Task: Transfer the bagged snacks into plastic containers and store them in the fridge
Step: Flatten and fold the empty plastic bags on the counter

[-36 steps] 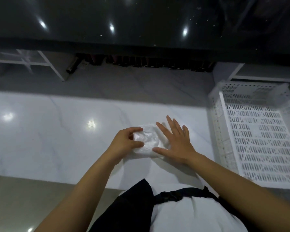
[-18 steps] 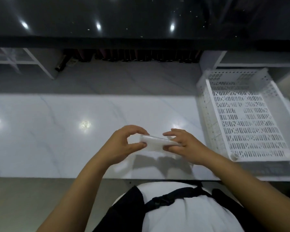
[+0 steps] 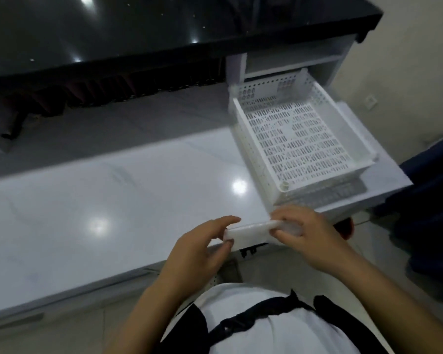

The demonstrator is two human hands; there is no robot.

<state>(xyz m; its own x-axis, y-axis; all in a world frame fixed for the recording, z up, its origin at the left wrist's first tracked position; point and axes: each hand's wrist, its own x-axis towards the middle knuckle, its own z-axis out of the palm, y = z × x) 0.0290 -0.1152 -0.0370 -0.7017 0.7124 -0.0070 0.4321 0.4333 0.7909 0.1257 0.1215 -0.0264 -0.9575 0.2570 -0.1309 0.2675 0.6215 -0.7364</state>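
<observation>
A flat, folded white plastic bag (image 3: 248,232) is held level in the air just off the front edge of the white marble counter (image 3: 108,200). My left hand (image 3: 202,249) pinches its left end between thumb and fingers. My right hand (image 3: 310,233) grips its right end, fingers curled over the top. No snacks or plastic containers show in the view.
A white perforated plastic crate (image 3: 302,139) with nothing visible inside stands at the counter's right end, close beyond my right hand. A black glossy ledge (image 3: 138,34) overhangs the back. Dark blue fabric (image 3: 430,200) sits at the far right, tiled floor below.
The bag went from lying pressed flat on the counter to lifted and carried right, toward the crate, with both hands holding its ends. The view has swung right.
</observation>
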